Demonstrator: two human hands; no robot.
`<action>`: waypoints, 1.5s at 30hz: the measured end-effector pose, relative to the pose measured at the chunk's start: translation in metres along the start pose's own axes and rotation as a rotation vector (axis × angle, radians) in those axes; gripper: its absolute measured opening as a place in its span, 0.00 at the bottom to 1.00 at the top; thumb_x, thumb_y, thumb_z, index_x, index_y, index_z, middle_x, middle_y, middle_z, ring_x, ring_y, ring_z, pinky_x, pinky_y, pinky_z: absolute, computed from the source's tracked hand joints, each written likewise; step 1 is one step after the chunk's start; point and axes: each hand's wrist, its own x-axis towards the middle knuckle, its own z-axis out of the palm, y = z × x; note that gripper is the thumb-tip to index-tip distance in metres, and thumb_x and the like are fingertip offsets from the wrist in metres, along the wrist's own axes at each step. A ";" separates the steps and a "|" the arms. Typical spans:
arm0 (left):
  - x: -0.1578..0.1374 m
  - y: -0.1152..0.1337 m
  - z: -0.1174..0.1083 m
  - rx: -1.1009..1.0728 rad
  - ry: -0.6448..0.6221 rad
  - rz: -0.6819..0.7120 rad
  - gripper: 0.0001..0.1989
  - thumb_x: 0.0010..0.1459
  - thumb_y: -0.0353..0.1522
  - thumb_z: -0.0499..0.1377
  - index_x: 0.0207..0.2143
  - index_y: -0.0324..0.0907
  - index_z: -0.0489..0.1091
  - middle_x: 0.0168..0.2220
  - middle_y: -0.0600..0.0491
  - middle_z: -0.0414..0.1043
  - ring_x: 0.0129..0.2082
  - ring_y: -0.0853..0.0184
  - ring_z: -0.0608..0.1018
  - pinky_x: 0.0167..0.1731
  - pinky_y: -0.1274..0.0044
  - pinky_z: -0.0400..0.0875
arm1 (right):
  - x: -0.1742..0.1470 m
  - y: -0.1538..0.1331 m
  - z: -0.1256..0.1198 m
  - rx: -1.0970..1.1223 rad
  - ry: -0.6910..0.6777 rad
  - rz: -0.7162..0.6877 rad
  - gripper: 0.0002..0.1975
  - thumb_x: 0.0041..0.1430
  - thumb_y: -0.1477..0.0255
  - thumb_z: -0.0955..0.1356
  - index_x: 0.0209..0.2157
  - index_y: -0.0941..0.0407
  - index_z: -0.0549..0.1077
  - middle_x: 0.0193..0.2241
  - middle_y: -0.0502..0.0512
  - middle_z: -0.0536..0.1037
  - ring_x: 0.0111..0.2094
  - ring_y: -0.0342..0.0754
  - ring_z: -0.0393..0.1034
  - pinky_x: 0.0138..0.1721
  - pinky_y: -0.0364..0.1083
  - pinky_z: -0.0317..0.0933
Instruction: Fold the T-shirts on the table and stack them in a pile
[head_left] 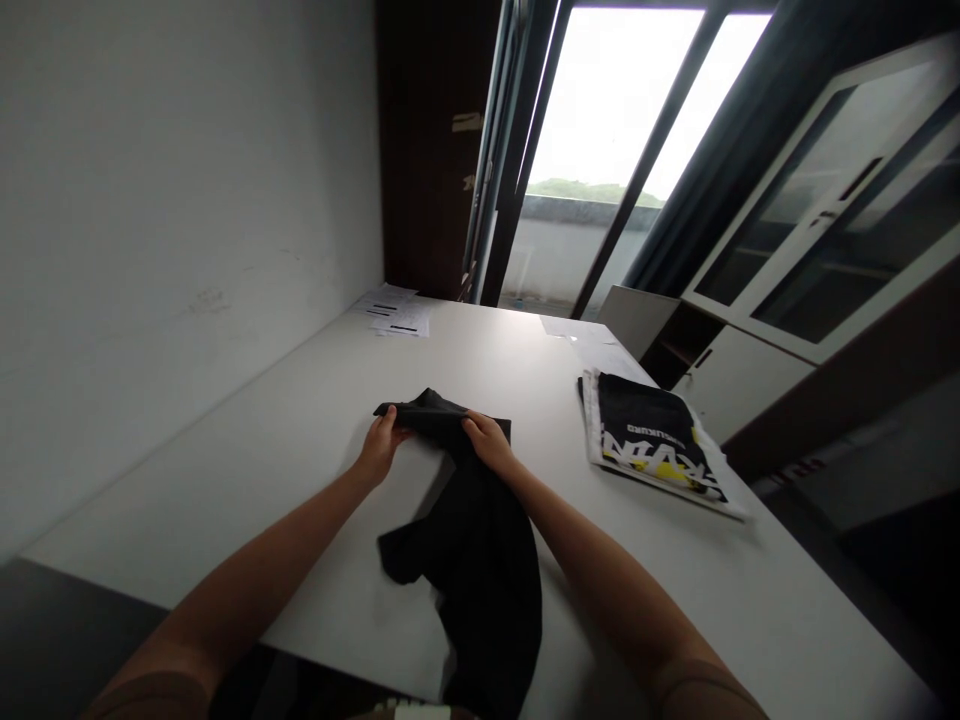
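A black garment point(487, 540) lies crumpled on the white table point(315, 580), its lower part reaching the near edge; which kind of garment it is does not show. My left hand point(381, 445) pinches its upper left corner, thumb on top and fingers partly hidden beneath. On the upper right side, my right hand point(487, 440) is closed on the same cloth, its thumb pointing left. Between the two hands the fabric is stretched and slightly lifted into a folded band.
To the right sits a stack of folded clothes point(660, 435), the top one black with white and yellow print. Sheets of paper point(397, 315) lie at the far left, against the wall point(187, 200). Beyond the table are a glass door point(600, 120) and a white cabinet point(817, 210).
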 end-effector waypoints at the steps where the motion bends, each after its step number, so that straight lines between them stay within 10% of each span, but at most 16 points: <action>1: 0.000 0.003 0.002 -0.048 -0.009 -0.014 0.18 0.61 0.45 0.66 0.39 0.39 0.74 0.40 0.47 0.79 0.44 0.59 0.81 0.46 0.67 0.77 | -0.002 -0.001 -0.001 -0.006 -0.059 -0.001 0.17 0.64 0.57 0.61 0.30 0.54 0.70 0.25 0.48 0.70 0.28 0.46 0.63 0.33 0.44 0.58; 8: -0.004 0.035 0.012 -0.244 0.106 -0.141 0.15 0.70 0.38 0.57 0.46 0.37 0.77 0.49 0.44 0.80 0.53 0.57 0.80 0.56 0.68 0.73 | -0.013 -0.009 -0.009 -0.030 -0.772 0.069 0.29 0.69 0.47 0.60 0.48 0.54 0.80 0.37 0.52 0.79 0.39 0.51 0.72 0.44 0.47 0.65; 16: 0.002 0.061 0.009 -0.314 0.201 -0.175 0.18 0.71 0.38 0.54 0.48 0.34 0.77 0.43 0.42 0.82 0.47 0.56 0.83 0.53 0.65 0.77 | -0.006 0.008 -0.017 -0.853 -0.229 0.258 0.36 0.66 0.55 0.67 0.71 0.51 0.56 0.66 0.71 0.58 0.50 0.63 0.74 0.49 0.54 0.65; 26: 0.033 0.069 -0.019 -0.285 0.484 0.008 0.11 0.70 0.37 0.57 0.43 0.40 0.74 0.39 0.48 0.80 0.41 0.62 0.83 0.46 0.71 0.79 | 0.007 0.043 -0.055 -1.006 -0.050 0.326 0.18 0.68 0.73 0.62 0.57 0.49 0.70 0.51 0.61 0.69 0.44 0.52 0.74 0.40 0.46 0.62; 34: 0.062 0.096 -0.085 0.114 0.717 0.160 0.12 0.71 0.34 0.47 0.37 0.43 0.66 0.34 0.51 0.73 0.40 0.63 0.79 0.43 0.71 0.77 | 0.013 0.066 -0.091 -0.904 0.232 0.388 0.17 0.66 0.78 0.60 0.50 0.54 0.75 0.47 0.59 0.69 0.37 0.48 0.69 0.38 0.45 0.58; 39: 0.060 0.111 -0.104 0.272 0.664 0.147 0.11 0.66 0.24 0.45 0.34 0.41 0.64 0.33 0.52 0.70 0.39 0.65 0.77 0.47 0.69 0.74 | 0.011 0.075 -0.107 -0.804 0.341 0.441 0.16 0.63 0.76 0.62 0.49 0.57 0.76 0.47 0.62 0.70 0.46 0.54 0.67 0.46 0.47 0.61; 45: 0.036 0.083 -0.060 0.460 0.372 0.253 0.07 0.56 0.23 0.62 0.33 0.43 0.73 0.42 0.51 0.74 0.52 0.63 0.74 0.56 0.79 0.65 | 0.011 0.035 -0.073 -0.749 0.196 0.029 0.16 0.69 0.72 0.61 0.51 0.56 0.76 0.51 0.62 0.72 0.55 0.56 0.64 0.57 0.51 0.59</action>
